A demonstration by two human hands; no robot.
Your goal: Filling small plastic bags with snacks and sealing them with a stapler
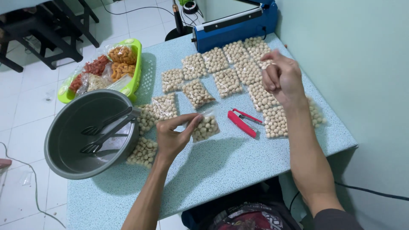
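Observation:
My left hand (172, 135) pinches the top edge of a small clear bag of round beige snack balls (205, 127), which rests on the speckled blue table (221, 170). My right hand (281, 79) is raised over the far right of the table, fingers curled shut; nothing clearly shows in it. It hovers above a row of filled bags (264, 100). A red stapler (241, 122) lies between my two hands.
Several more filled bags (213, 72) lie across the table's far half. A grey bowl (68, 140) with black tongs (106, 127) sits at the left edge. A green basket (138, 72) holds orange and red snacks. A blue heat sealer (234, 25) stands at the back.

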